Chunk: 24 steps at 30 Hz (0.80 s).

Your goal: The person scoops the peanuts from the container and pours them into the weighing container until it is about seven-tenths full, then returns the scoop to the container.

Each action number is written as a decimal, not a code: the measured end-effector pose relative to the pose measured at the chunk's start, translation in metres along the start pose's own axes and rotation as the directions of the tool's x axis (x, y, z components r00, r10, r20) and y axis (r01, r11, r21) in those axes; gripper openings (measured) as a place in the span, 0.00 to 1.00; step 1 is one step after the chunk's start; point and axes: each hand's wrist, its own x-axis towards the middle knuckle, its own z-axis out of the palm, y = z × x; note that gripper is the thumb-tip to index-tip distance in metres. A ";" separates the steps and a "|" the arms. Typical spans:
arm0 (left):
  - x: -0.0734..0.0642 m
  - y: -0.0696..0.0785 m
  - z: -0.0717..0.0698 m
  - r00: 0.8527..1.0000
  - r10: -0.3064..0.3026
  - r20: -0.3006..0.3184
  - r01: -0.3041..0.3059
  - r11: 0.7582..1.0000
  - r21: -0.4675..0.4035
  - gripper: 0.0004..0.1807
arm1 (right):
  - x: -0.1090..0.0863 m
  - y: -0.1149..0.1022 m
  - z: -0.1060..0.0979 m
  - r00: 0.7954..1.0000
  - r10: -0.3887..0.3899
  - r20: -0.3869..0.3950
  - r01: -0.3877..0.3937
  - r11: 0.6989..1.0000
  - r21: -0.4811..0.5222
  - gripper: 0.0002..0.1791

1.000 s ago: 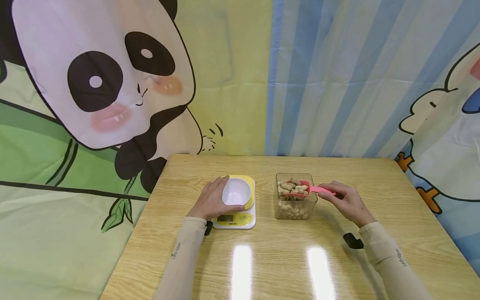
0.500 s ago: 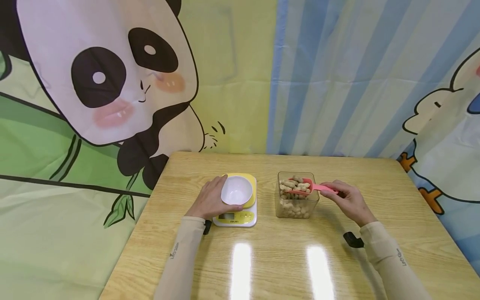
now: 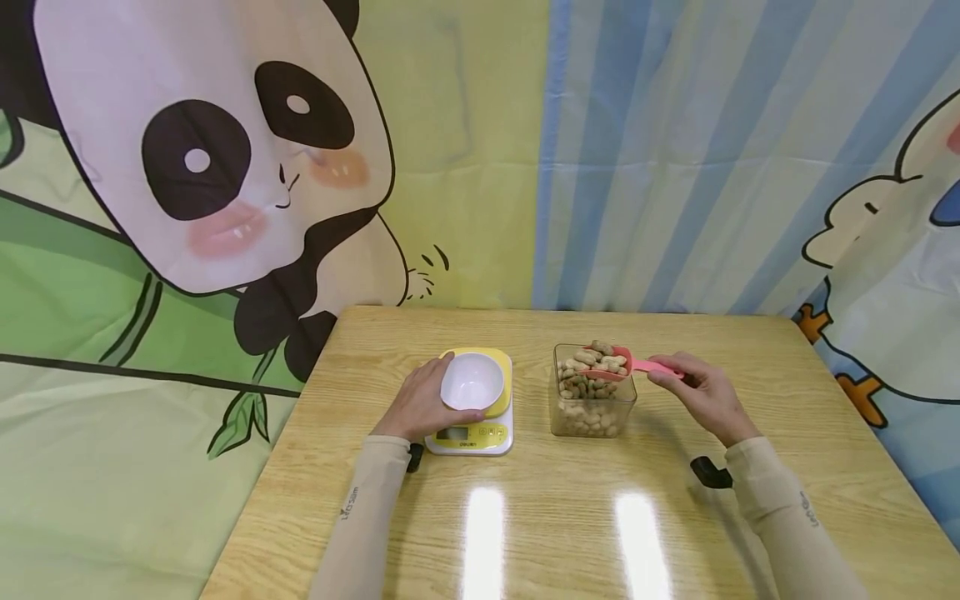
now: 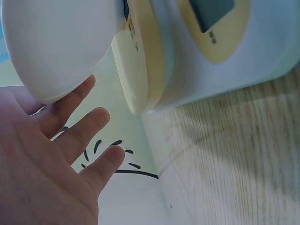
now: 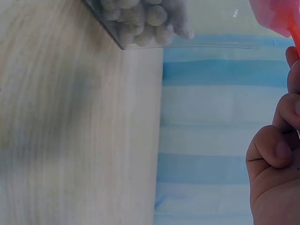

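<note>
In the head view, my left hand (image 3: 422, 402) holds a small white bowl (image 3: 472, 381) between thumb and fingers at the bowl's left side. The bowl is over the round plate of a yellow-and-white kitchen scale (image 3: 469, 446); I cannot tell whether it bears fully on it. In the left wrist view, a finger touches the bowl's wall (image 4: 61, 42) while others are spread. My right hand (image 3: 705, 396) pinches the handle of a pink scoop (image 3: 641, 365). Unshelled peanuts (image 3: 596, 358) fill the scoop, which is above a clear square container (image 3: 592, 417) holding more peanuts.
A wooden table (image 3: 555, 517) carries the scale on the left and the container on the right, with a gap between them. Behind the table hangs a printed curtain (image 3: 465, 167) with a panda. Black camera mounts (image 3: 711, 472) sit at the wrists.
My right hand has raised the loaded scoop slightly and shifted it a little right, so more peanuts show below it in the container. The left hand and bowl stay put.
</note>
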 end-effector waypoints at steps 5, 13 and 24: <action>0.000 -0.001 0.001 1.000 -0.014 0.001 0.014 1.000 -0.019 0.66 | 0.009 -0.006 -0.001 1.000 -0.022 -0.014 0.022 1.000 0.008 0.14; 0.002 -0.003 0.002 1.000 -0.014 -0.010 0.014 0.999 -0.032 0.66 | 0.024 -0.023 0.007 1.000 -0.022 -0.002 0.022 1.000 0.021 0.14; 0.001 -0.005 0.004 1.000 -0.029 0.005 0.030 0.999 -0.043 0.68 | 0.045 -0.041 0.028 0.997 -0.066 0.036 0.063 0.995 0.082 0.15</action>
